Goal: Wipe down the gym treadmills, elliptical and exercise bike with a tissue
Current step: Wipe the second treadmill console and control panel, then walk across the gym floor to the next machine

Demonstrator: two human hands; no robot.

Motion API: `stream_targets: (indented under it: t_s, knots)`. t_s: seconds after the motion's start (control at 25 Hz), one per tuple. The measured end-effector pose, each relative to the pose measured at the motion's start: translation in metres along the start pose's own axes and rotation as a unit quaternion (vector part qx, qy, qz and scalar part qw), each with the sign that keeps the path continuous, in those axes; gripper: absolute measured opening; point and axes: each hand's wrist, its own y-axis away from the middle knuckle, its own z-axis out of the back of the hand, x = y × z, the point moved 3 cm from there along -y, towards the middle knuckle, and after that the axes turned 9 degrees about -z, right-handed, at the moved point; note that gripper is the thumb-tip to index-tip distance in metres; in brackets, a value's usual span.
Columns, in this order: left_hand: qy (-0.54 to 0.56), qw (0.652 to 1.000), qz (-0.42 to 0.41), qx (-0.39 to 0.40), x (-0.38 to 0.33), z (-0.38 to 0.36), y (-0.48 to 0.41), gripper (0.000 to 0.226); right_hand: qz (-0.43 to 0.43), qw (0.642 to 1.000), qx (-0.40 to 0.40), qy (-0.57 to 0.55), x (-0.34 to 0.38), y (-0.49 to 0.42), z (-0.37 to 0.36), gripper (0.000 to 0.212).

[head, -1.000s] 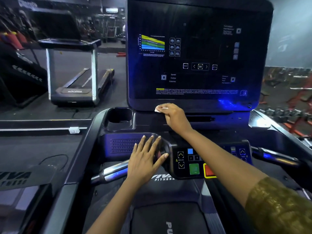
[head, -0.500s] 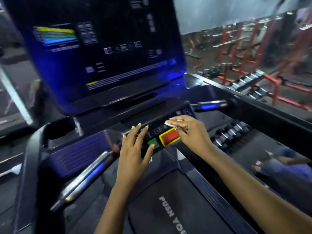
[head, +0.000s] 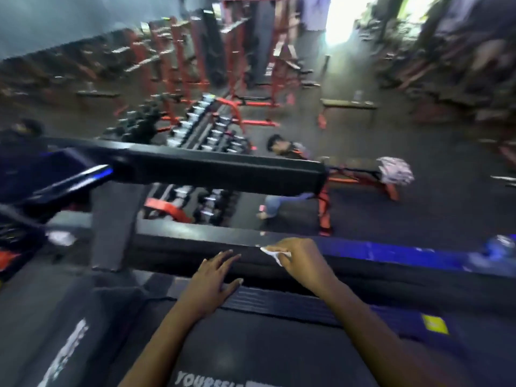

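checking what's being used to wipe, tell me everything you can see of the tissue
The tissue is a small white scrap that looks like thin, crumpled paper. The right hand pinches it, so most of it is hidden under the fingers. Only a pointed corner sticks out to the left. It sits on the top edge of the black treadmill side rail and seems pressed to it, though blur makes contact uncertain. The left hand lies flat nearby and does not touch it.

White tissue [head: 272,254]. Black handrail [head: 223,171] across the middle, red racks [head: 237,107] at twelve o'clock. Dark grey deck [head: 251,344] at six carries white lettering; yellow sticker [head: 434,324] at four, blue-lit side rail [head: 391,254] above.
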Motion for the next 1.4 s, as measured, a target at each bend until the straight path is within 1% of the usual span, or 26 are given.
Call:
stream_targets:
  t_s: [0.04,0.08,0.12,0.2,0.24,0.28,0.36,0.44,0.56,0.6,0.64,0.68,0.72,0.84,1.0,1.08,1.2,1.28,1.32,1.4]
  knots:
    - [0.01,0.998,-0.032,0.049,-0.023,-0.02,-0.026,0.105,-0.045,0.999,-0.018,0.022,-0.037,0.013,0.014,0.029]
    - [0.02,0.992,-0.055,0.108,-0.047,-0.04,-0.049,0.107,-0.082,0.995,-0.035,0.032,-0.071,0.03,0.028,0.03]
    - [0.029,0.985,-0.081,0.152,-0.074,-0.059,-0.07,0.096,-0.12,0.991,-0.051,0.034,-0.103,0.048,0.043,0.031]
    - [0.047,0.971,-0.134,0.195,-0.12,-0.088,-0.106,0.064,-0.197,0.977,-0.066,0.043,-0.15,0.082,0.066,0.033]
    - [0.047,0.962,-0.173,0.206,-0.149,-0.103,-0.126,0.057,-0.239,0.966,-0.08,0.054,-0.173,0.104,0.08,0.034]
    - [0.045,0.952,-0.209,0.22,-0.176,-0.115,-0.142,0.056,-0.279,0.954,-0.094,0.061,-0.196,0.125,0.092,0.035]
    - [0.032,0.923,-0.28,0.262,-0.234,-0.14,-0.172,0.068,-0.352,0.925,-0.137,0.053,-0.233,0.168,0.118,0.034]
    - [0.013,0.884,-0.349,0.311,-0.293,-0.164,-0.195,0.072,-0.409,0.891,-0.195,0.03,-0.264,0.211,0.14,0.029]
    - [-0.003,0.829,-0.436,0.35,-0.373,-0.192,-0.221,0.083,-0.501,0.835,-0.227,0.03,-0.297,0.263,0.172,0.027]
    - [-0.004,0.815,-0.46,0.354,-0.401,-0.204,-0.231,0.077,-0.528,0.815,-0.24,0.03,-0.309,0.278,0.182,0.027]
    - [0.001,0.801,-0.483,0.354,-0.428,-0.214,-0.241,0.065,-0.549,0.795,-0.256,0.027,-0.32,0.292,0.193,0.028]
    - [0.014,0.787,-0.505,0.353,-0.455,-0.223,-0.25,0.055,-0.569,0.775,-0.275,0.022,-0.331,0.305,0.203,0.029]
    - [0.024,0.774,-0.522,0.356,-0.482,-0.231,-0.258,0.051,-0.588,0.756,-0.288,0.017,-0.339,0.317,0.213,0.029]
    - [0.011,0.727,-0.579,0.368,-0.553,-0.257,-0.277,0.052,-0.644,0.697,-0.316,0.009,-0.36,0.347,0.239,0.024]
    - [-0.026,0.681,-0.62,0.389,-0.627,-0.295,-0.294,0.055,-0.696,0.641,-0.323,-0.01,-0.385,0.386,0.269,0.028]
    - [-0.043,0.663,-0.635,0.394,-0.661,-0.314,-0.296,0.056,-0.708,0.625,-0.328,-0.013,-0.402,0.406,0.28,0.031]
    - [-0.052,0.652,-0.645,0.396,-0.704,-0.338,-0.297,0.056,-0.707,0.617,-0.346,-0.022,-0.433,0.432,0.296,0.027]
    - [-0.056,0.654,-0.644,0.393,-0.729,-0.357,-0.299,0.055,-0.708,0.612,-0.351,-0.04,-0.464,0.449,0.306,0.026]
    - [-0.054,0.657,-0.642,0.391,-0.743,-0.368,-0.302,0.055,-0.715,0.604,-0.35,-0.046,-0.481,0.458,0.312,0.025]
    - [-0.048,0.662,-0.635,0.395,-0.772,-0.391,-0.309,0.056,-0.724,0.593,-0.346,-0.058,-0.515,0.475,0.328,0.028]
